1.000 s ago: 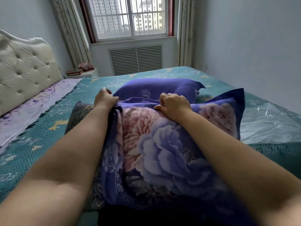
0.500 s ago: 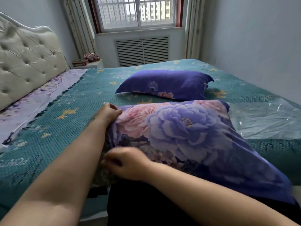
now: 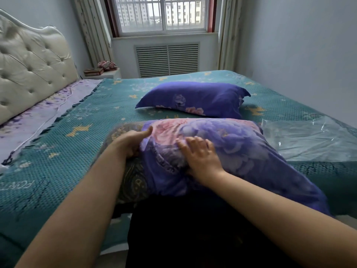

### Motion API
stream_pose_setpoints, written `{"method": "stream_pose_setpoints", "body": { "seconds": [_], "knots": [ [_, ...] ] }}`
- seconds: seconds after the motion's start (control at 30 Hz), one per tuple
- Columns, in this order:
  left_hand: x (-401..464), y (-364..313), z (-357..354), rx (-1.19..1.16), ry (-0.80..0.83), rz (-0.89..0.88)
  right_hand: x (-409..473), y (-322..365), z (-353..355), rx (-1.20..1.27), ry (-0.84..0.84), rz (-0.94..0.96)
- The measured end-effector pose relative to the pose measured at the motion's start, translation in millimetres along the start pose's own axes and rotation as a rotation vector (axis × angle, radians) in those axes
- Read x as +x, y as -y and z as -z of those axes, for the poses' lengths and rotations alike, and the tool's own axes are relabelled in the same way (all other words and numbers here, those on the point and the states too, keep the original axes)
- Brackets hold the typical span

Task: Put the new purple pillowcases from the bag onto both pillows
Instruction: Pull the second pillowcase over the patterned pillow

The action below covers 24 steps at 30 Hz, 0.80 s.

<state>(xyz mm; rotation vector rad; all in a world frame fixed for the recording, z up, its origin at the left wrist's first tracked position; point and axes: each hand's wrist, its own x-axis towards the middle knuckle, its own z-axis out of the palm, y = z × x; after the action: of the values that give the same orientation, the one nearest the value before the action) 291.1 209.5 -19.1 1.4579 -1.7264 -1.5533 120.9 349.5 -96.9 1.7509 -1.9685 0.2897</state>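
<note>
Purple floral pillowcase [image 3: 222, 144]; teal bedspread [image 3: 58, 161].

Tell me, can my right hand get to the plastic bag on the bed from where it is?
Probably yes. The right hand lies flat on the near pillow, and the plastic bag sits just beyond that pillow's right end with nothing between them.

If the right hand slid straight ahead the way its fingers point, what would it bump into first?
Probably only more of the near pillow the right hand already rests on. Past that pillow's far edge, the far pillow looks next, though depth is unclear.
</note>
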Motion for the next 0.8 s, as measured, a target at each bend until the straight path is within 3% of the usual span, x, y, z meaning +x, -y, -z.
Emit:
{"method": "stream_pose_setpoints", "body": {
  "seconds": [0.1, 0.2, 0.3, 0.37, 0.4, 0.5, 0.6, 0.7, 0.8],
  "knots": [
    [-13, 16, -17, -0.046, 0.019, -0.039, 9, -21, -3, 0.021, -0.116, -0.148],
    [-24, 21, -19, -0.065, 0.275, -0.019, 17, -29, 1, 0.028, -0.184, -0.201],
    [-44, 23, -24, 0.226, 0.435, 0.015, 23, -28, 2, 0.051, -0.182, -0.218],
    [-44, 30, -24, 0.317, 0.326, -0.081, 27, -26, 3, 0.136, -0.179, -0.216],
    [-42, 32, -22, 0.234, 0.221, -0.155, 28, -26, 4, 0.167, -0.205, -0.198],
    [-33, 29, -10, -0.039, -0.212, -0.356, 21, -26, 2, 0.152, -0.306, -0.024],
    [-30, 33, 2, 0.07, -0.567, -0.411, 12, -28, -4, -0.006, -0.208, 0.13],
    [-24, 57, -5, 0.144, -0.595, -0.395, 22, -29, -6, -0.075, -0.17, -0.02],
    [-21, 66, -23, 0.121, -0.355, -0.371, 36, -30, 4, -0.069, -0.229, -0.049]
  ]
}}
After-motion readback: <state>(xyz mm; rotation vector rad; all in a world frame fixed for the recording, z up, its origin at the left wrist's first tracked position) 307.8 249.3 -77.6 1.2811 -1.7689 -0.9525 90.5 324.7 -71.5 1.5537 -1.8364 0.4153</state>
